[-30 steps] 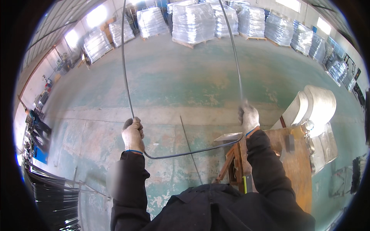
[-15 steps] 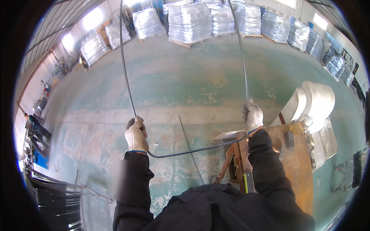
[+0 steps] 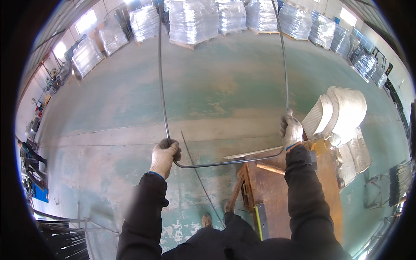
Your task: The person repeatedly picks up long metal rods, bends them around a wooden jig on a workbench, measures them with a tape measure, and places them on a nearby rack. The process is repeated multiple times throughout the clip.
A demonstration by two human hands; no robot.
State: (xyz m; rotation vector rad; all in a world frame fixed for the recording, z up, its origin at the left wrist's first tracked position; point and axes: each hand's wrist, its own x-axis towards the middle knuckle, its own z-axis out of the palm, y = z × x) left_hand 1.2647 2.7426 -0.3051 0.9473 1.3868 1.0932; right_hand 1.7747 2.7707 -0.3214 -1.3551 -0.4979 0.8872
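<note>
A long metal rod bent into a U is held out in front of me, its two legs running up past the top of the picture. My left hand, in a whitish knit glove, grips the left leg just above its rounded corner. Around the right leg, higher above its corner, my gloved right hand is closed. The bottom bar spans between the corners, its right end passing over a brown wooden table. Both leg ends are out of view.
A padded cream roll stands by the table, with a clear jar close by. A green-edged level-like tool lies at the table's left. Wrapped pallets line the far wall. A person is at far left; dark rods lie lower left.
My view has shifted right and tilted. Both hands still hold the bent rod, which now sits farther right and over the table's edge. My feet have come into view.
</note>
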